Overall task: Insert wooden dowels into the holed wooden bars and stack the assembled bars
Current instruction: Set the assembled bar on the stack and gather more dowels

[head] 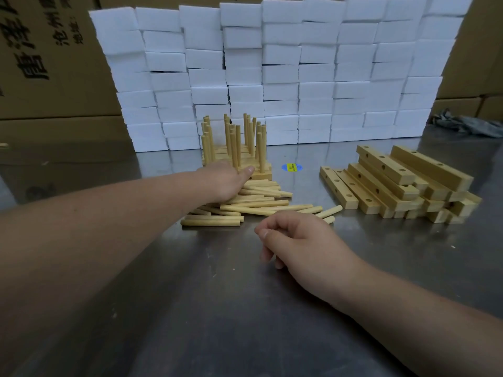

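My left hand (pixel 224 182) reaches across onto the pile of loose wooden dowels (pixel 253 204) lying on the metal table. One digit stretches out to the foot of the stacked assembled bars (pixel 236 159), whose dowels stand upright. Its other fingers point down into the pile and are hidden, so a hold on dowels cannot be seen. My right hand (pixel 296 240) hovers low over the table in front of the pile, its fingers loosely curled and holding nothing. A heap of holed wooden bars (pixel 400 183) without dowels lies at the right.
A wall of white foam blocks (pixel 272 72) stands behind the work area, with cardboard boxes (pixel 49 63) beyond and to the left. A blue and yellow sticker (pixel 291 167) marks the steel table (pixel 217 308) between the two stacks. Grey cloth (pixel 468 125) lies at the far right.
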